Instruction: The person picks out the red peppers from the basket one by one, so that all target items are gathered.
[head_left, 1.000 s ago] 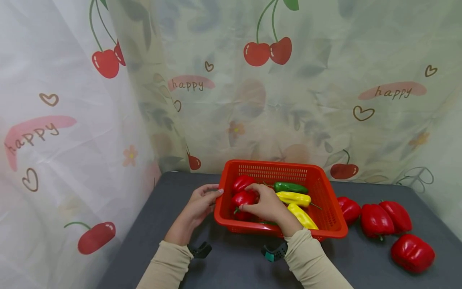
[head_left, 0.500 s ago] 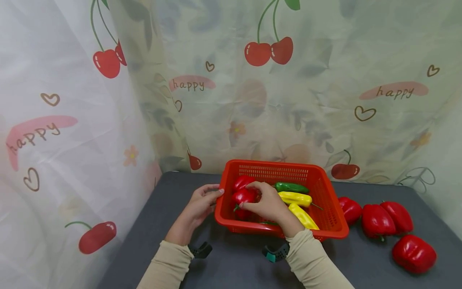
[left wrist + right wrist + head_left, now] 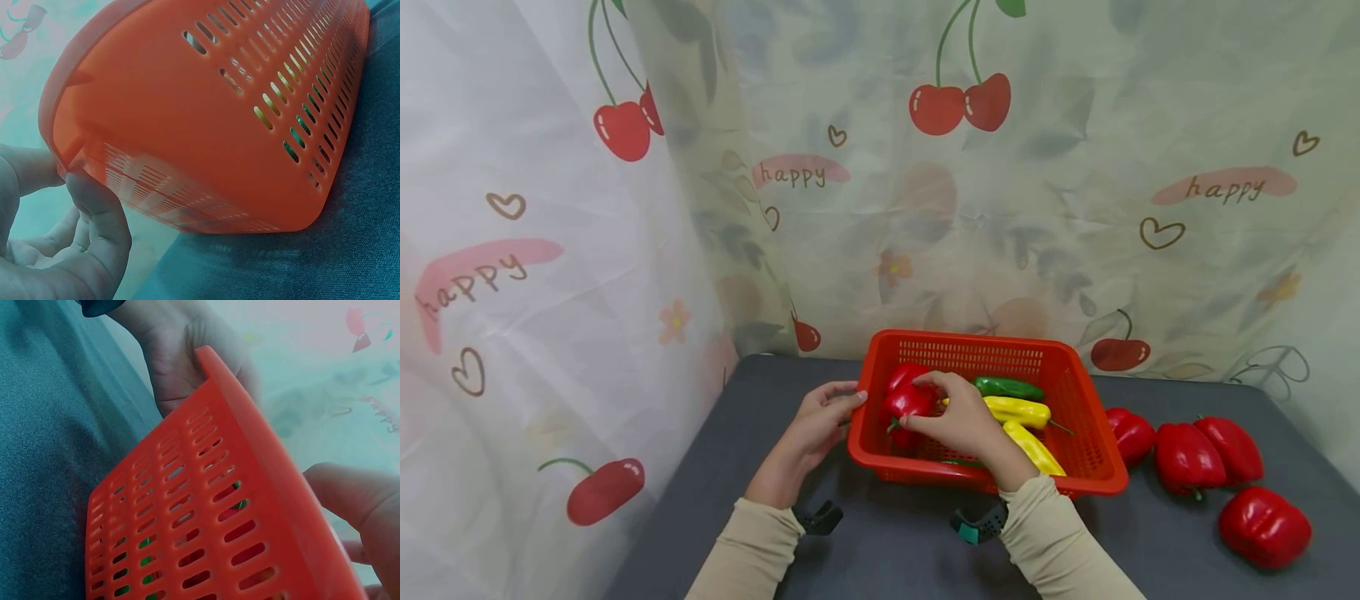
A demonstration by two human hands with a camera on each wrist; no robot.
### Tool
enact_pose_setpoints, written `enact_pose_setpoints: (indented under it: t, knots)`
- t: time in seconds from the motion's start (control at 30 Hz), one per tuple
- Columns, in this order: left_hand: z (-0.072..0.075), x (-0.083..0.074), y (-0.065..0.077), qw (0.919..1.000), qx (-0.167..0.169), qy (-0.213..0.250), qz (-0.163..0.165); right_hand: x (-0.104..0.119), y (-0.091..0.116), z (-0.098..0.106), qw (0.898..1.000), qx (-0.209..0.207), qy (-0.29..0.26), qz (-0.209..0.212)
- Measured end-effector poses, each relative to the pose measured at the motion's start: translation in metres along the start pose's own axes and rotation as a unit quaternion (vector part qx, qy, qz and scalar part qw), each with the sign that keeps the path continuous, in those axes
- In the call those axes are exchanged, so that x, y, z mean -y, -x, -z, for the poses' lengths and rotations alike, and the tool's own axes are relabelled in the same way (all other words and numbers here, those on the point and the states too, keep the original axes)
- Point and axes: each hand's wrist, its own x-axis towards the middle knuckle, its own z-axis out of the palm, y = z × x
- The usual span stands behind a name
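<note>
A red plastic basket [image 3: 917,471] with slotted walls sits on the table. My left hand [image 3: 816,429] pinches its left rim between thumb and fingers, seen closely in the left wrist view, where the hand [image 3: 94,244] is at lower left. Reaching over the front wall, my right hand [image 3: 962,421] grips a red bell pepper [image 3: 908,402] at the basket's left end. Behind that pepper lies another red bell pepper [image 3: 904,374]. In the right wrist view the basket wall hides much of the right hand's grip [image 3: 375,506].
Also in the basket are a long green pepper [image 3: 1009,388] and two long yellow peppers [image 3: 1018,411]. Several red bell peppers [image 3: 1187,457] lie on the grey table [image 3: 880,550] right of the basket. A printed curtain [image 3: 1000,250] hangs behind.
The red bell pepper in my right hand has risen slightly. My left hand stays on the basket rim, and the basket has not visibly moved on the table.
</note>
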Motion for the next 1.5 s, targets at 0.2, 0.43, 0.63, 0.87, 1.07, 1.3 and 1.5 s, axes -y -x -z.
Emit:
enact_pose_setpoints:
  t: [0.2, 0.43, 0.63, 0.87, 1.07, 1.3, 1.5]
  knots:
    - [0.000, 0.001, 0.000, 1.0000, -0.001, 0.001, -0.001, 0.000, 0.002, 0.002, 1.000, -0.001, -0.003, -0.003]
    - [0.000, -0.001, 0.001, 1.0000, 0.000, 0.003, -0.002, 0.001, 0.005, 0.007, 1.000, -0.002, -0.005, -0.004]
    - [0.000, 0.001, -0.001, 1.0000, 0.001, 0.004, -0.005, -0.002, 0.007, 0.013, 1.000, -0.007, 0.000, 0.003]
    - [0.001, 0.002, -0.002, 1.0000, 0.000, 0.004, -0.004, -0.002, 0.012, 0.021, 1.000, -0.015, 0.003, 0.015]
    - [0.001, 0.001, -0.001, 1.0000, 0.002, 0.005, -0.002, -0.001, 0.016, 0.027, 1.000, -0.016, -0.008, 0.016]
    - [0.001, 0.001, -0.002, 0.9999, 0.008, 0.007, -0.006, -0.001, 0.020, 0.033, 1.000, -0.020, -0.003, 0.018]
    - [0.001, 0.001, -0.001, 0.9999, 0.008, 0.008, -0.007, 0.002, 0.024, 0.039, 0.999, -0.025, -0.012, 0.025]
